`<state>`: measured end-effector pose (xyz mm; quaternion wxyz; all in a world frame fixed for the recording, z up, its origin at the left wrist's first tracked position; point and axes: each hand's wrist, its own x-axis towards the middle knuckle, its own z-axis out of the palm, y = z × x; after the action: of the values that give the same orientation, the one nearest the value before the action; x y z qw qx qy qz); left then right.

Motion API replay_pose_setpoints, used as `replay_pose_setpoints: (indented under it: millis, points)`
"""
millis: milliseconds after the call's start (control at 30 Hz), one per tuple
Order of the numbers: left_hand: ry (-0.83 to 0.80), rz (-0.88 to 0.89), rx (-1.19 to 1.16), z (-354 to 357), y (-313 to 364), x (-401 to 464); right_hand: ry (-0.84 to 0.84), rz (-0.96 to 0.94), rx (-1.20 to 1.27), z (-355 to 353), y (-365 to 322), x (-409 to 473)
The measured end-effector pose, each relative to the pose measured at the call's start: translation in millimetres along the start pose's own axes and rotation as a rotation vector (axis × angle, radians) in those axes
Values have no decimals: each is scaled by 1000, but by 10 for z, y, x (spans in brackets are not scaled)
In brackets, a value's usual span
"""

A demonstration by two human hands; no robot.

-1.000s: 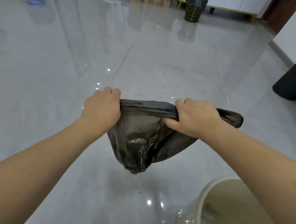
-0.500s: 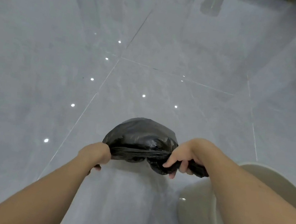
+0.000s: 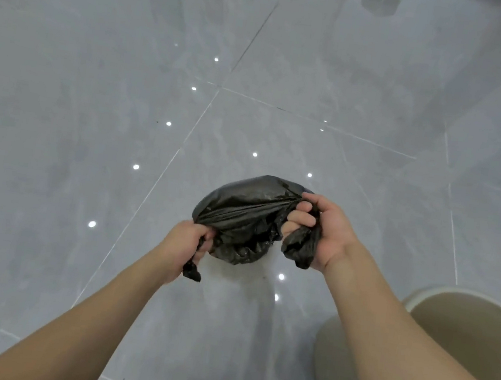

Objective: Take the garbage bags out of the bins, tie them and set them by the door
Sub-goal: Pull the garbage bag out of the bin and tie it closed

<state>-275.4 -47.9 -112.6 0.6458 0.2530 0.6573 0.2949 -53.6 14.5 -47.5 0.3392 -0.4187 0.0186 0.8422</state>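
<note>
Above the tiled floor (image 3: 94, 105), beside the bin (image 3: 458, 341), your left hand (image 3: 186, 245) and right hand (image 3: 322, 228) are each fisted on a gathered corner of the garbage bag (image 3: 239, 217) (tying step); cross them next.

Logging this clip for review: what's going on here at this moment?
A person stands over a grey tiled floor holding a black garbage bag with both hands. The left hand grips one gathered corner and the right hand grips the other, the bag's body bunched between them in the air. No knot shows yet. A beige bin stands by the right forearm, with no bag visible in the part that shows.
</note>
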Motion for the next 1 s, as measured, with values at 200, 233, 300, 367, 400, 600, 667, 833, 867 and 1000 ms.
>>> replay_pose_setpoints:
  millis: [200, 233, 300, 367, 400, 600, 667, 833, 867, 1000]
  points:
    - [325, 289, 1250, -6, -236, -16, 128, -164, 97, 69, 62, 104]
    - [302, 306, 1337, 46, -243, -34, 143, -204, 87, 94, 59, 111]
    - [203, 333, 1533, 162, -240, -75, 125, -256, 33, 156, 47, 112]
    - [69, 389, 1654, 274, -196, -167, 126, -282, -101, 188, 24, 152]
    - [10, 446, 1689, 323, -153, -240, 144, -298, -156, 201, 16, 175]
    - [-115, 843, 1679, 510, 61, -536, 162, -513, -355, 343, -241, 171]
    - [-98, 928, 1682, 528, 127, -549, 128, -545, -411, 350, -355, 121]
    - [-20, 848, 1738, 635, 263, -556, 91, -320, -883, 248, -200, 35]
    - [9, 816, 1744, 630, 280, -567, 92, -264, -975, 214, -127, 30]
    - [13, 670, 1717, 439, 322, -594, 106, -147, -1217, 80, 72, 88]
